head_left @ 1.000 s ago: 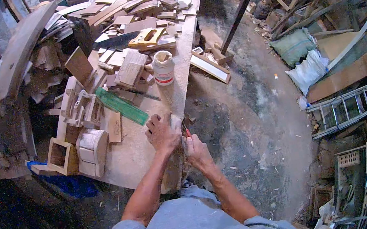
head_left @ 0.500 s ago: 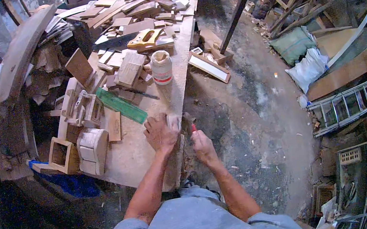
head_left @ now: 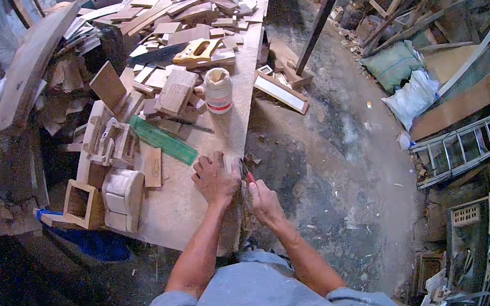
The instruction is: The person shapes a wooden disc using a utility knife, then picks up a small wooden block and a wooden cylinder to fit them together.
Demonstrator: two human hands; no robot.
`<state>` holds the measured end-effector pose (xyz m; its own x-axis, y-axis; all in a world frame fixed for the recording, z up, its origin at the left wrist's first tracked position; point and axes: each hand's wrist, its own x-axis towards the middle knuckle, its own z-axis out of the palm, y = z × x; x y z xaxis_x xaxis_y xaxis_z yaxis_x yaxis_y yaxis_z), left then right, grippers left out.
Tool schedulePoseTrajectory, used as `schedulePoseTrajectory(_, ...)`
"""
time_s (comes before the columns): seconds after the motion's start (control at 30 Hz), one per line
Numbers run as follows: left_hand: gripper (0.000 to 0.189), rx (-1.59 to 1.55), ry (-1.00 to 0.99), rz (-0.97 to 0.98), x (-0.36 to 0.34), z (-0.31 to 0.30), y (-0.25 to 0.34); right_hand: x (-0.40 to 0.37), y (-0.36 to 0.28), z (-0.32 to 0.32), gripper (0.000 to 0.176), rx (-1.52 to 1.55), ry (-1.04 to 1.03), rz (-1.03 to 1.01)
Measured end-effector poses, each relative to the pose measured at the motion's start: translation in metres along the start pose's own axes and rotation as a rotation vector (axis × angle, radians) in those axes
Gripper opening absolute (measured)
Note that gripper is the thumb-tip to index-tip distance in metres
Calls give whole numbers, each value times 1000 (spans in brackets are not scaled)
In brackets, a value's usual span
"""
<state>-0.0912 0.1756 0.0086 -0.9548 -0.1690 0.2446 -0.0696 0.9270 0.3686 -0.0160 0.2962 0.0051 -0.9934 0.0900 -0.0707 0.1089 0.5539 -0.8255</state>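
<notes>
My left hand (head_left: 217,178) is at the right edge of the wooden worktable (head_left: 186,208), its fingers pressing a small pale wooden piece (head_left: 233,157) against the top. In my right hand (head_left: 264,203), just outside that edge, is a tool with a red handle (head_left: 251,178). Its thin dark metal end points at the pale piece; blur hides the exact kind of tool. A green strip (head_left: 164,140) lies beyond my left fingers. Farther up the table stands an open white jar (head_left: 219,95) with a red-marked label.
A handsaw (head_left: 197,51) with a yellow handle rests by a heap of wood offcuts (head_left: 190,16). Carved wooden blocks (head_left: 125,199) stand at the table's left edge. Right of the table, a framed board (head_left: 280,92), sacks (head_left: 412,96) and a ladder-like frame (head_left: 464,147) lie on the floor.
My right hand has moved left, bringing the red-handled tool up to the table edge by the pale piece. My left hand has stayed nearly in place.
</notes>
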Motion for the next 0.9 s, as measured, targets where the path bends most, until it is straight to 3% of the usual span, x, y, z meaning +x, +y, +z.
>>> schedulePoseTrajectory(0.07, 39, -7, -18, -7, 1, -3, 1, -1, -3, -3, 34, 49, -32, 97)
schedulePoseTrajectory(0.57, 39, 2, -21, 27, 0, -1, -1, 3, 0, 13, 30, -172, -33, 122)
schedulePoseTrajectory(0.77, 37, 30, 14, 22, 2, 0, 2, 8, 15, 14, 33, -126, -20, 10)
schedulePoseTrajectory(0.9, 36, 19, 24, 3, 1, 0, 2, 7, 9, -4, 41, 76, 41, 168)
